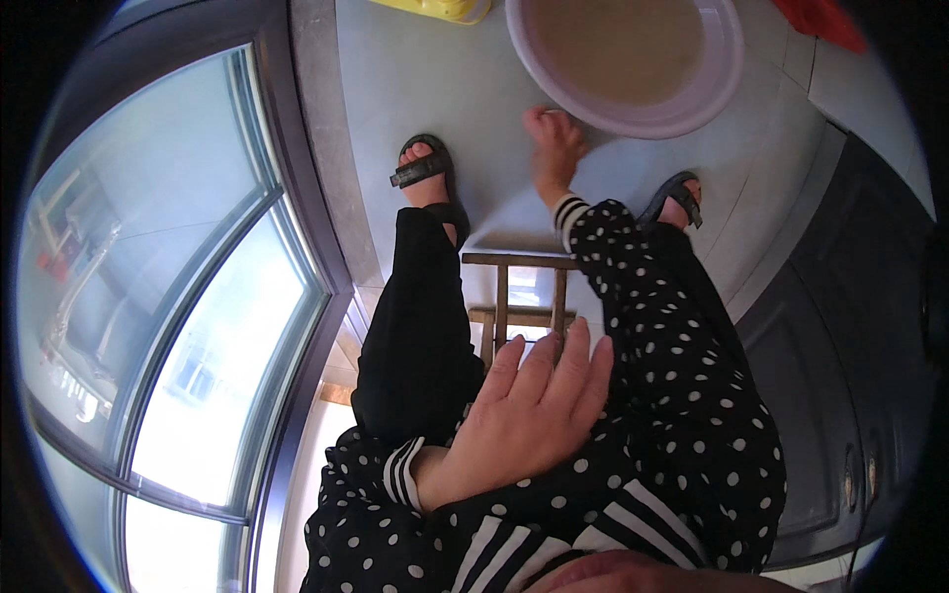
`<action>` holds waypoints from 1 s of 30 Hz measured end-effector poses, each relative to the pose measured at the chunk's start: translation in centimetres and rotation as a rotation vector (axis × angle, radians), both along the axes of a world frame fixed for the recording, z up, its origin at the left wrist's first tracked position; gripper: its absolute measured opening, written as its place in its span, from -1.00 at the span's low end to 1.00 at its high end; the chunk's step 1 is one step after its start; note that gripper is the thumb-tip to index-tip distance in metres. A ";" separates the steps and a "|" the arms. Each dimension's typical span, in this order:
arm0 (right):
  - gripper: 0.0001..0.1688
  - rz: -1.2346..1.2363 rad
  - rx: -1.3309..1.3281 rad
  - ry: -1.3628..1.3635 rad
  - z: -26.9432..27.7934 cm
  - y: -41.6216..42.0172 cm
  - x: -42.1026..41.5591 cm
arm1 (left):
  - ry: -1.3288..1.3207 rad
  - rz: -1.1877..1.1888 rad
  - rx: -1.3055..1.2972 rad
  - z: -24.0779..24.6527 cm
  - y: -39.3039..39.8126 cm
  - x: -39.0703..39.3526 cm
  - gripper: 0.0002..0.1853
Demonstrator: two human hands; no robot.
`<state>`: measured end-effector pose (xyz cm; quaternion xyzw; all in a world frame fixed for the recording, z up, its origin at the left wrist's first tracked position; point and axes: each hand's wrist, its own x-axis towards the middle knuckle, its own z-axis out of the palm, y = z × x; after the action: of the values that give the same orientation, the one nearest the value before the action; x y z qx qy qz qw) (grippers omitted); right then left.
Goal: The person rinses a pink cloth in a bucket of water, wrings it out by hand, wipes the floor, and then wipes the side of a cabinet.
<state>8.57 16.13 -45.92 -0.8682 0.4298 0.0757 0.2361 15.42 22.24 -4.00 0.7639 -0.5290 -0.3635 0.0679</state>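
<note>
My left hand (523, 415) is held palm down above my lap, its fingers apart and holding nothing visible. Beyond its fingertips is part of a wooden frame (519, 259), low between my legs. My right hand (557, 144) reaches down near the floor, just short of a pale plastic basin (649, 127). Its fingers are bent and slightly blurred; a small whitish edge shows at them, and whether they grip anything cannot be made out. Cloudy, brownish liquid (623, 44) fills much of the basin.
Dark sandals (421, 169) are on my feet, on a pale tiled floor (474, 81). A yellow object (452, 9) lies at the top edge, a red one (819, 22) at the upper right. A framed glass door or window (222, 356) stands left, dark cabinet doors (801, 415) right.
</note>
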 end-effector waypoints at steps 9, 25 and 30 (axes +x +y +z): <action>-0.67 -0.338 0.367 -0.513 -3.3 -7.0 -9.2 | -0.053 0.066 -0.061 0.3 5.4 0.0 -0.53; -0.62 -0.467 0.116 -0.058 0.7 -2.6 7.0 | -0.178 0.166 -0.099 0.0 8.8 1.1 -0.57; -0.57 -0.279 0.080 -0.267 0.5 -0.3 10.7 | -0.226 0.164 -0.047 -0.4 9.3 3.2 -0.55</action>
<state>19.23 15.84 -45.38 -0.7926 0.5072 -0.0565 0.3336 18.65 31.56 -4.39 0.8388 -0.4772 -0.2561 0.0554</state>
